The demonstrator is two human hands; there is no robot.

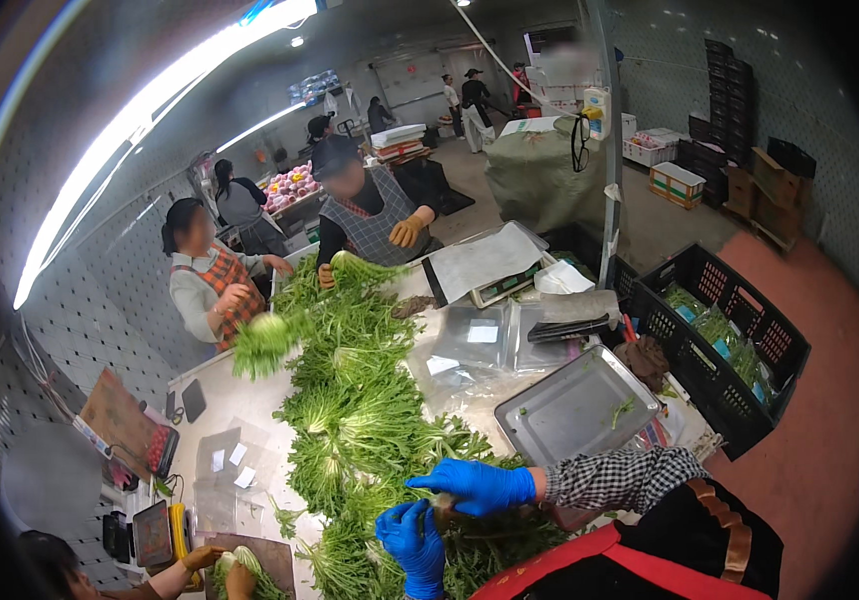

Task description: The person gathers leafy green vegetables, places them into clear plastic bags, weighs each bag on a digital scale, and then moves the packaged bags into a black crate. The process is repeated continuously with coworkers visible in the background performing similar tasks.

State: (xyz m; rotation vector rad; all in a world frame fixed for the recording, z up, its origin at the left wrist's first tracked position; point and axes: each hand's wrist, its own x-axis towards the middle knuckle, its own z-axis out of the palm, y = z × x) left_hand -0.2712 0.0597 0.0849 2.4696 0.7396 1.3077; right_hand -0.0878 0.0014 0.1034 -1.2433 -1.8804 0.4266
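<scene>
My left hand (411, 544), in a blue glove, is raised over the near end of a long heap of frisée-like leafy greens (381, 420), its fingers bent. Just above and to the right, my right hand (474, 484), also blue-gloved, points left with its index finger and has its other fingers curled. Something small and pale shows between the two hands; whether either one grips it I cannot tell. More greens lie below them, partly hidden by the hands. A metal tray (579, 405) with a few leaf scraps rests beyond my right forearm.
Clear plastic bags (467, 337) with white labels lie beside the heap. A black crate (729, 345) with bagged greens stands at the right. Co-workers stand across the table, one in brown gloves (407, 231). Another co-worker's gloved hands hold a head of greens (246, 570) at bottom left.
</scene>
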